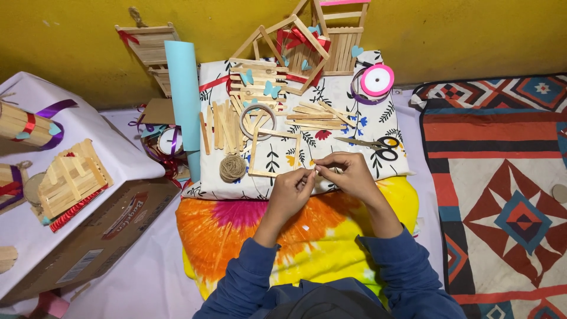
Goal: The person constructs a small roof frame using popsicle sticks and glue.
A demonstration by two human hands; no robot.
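Craft stick (311, 171), pinched end to end between left hand (290, 190) and right hand (348, 174) at frame centre, just below the square stick frame (274, 153), may snap if both fingertip grips bend it.

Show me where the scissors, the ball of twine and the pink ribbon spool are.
scissors (378, 145): head view, on the black handles.
ball of twine (233, 168): head view, middle of the ball.
pink ribbon spool (377, 80): head view, on the spool's pink face.
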